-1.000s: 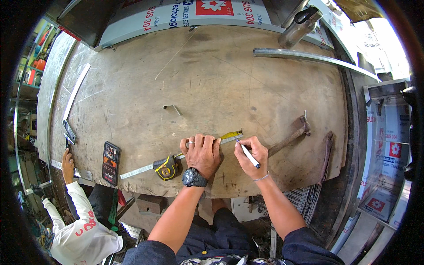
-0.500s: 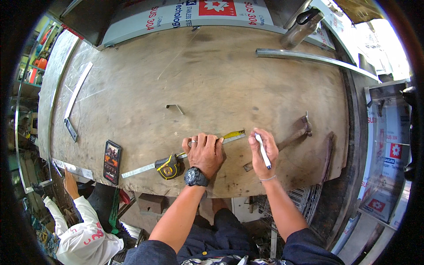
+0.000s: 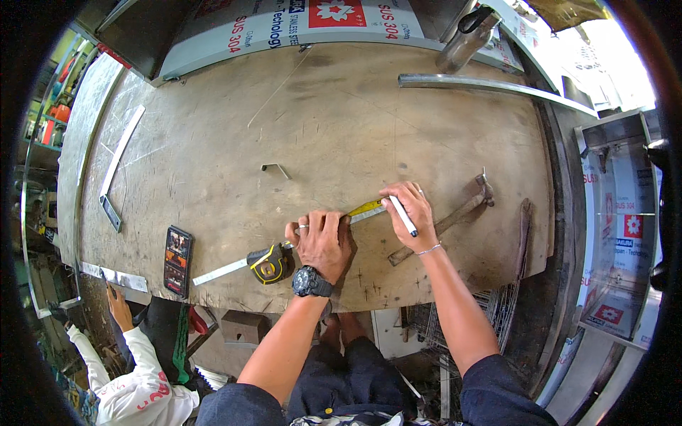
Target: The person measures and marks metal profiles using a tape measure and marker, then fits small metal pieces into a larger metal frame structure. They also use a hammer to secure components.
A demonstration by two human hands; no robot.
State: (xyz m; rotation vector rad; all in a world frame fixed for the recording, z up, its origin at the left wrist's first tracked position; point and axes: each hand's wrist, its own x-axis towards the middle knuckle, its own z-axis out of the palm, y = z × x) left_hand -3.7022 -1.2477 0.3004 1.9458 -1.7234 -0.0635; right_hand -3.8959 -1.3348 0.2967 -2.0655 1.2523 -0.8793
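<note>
My left hand, with a watch on its wrist, presses down with bent fingers on the yellow tape measure blade and the thin metal strip beneath it. The black-and-yellow tape measure case lies on the strip, left of that hand. My right hand grips a white marker pen slantwise. Its fingertips are at the far end of the blade and strip; they hide that end and the pen's upper tip.
A hammer lies right of my hands on the wooden table. At the left are a phone and a sliding bevel. A bent metal piece, a metal bar and a bottle lie farther off. Someone in white works at lower left.
My right hand has moved left with the marker pen, up to the end of the tape blade and strip. The left hand stays on them. The whole view has shifted slightly.
</note>
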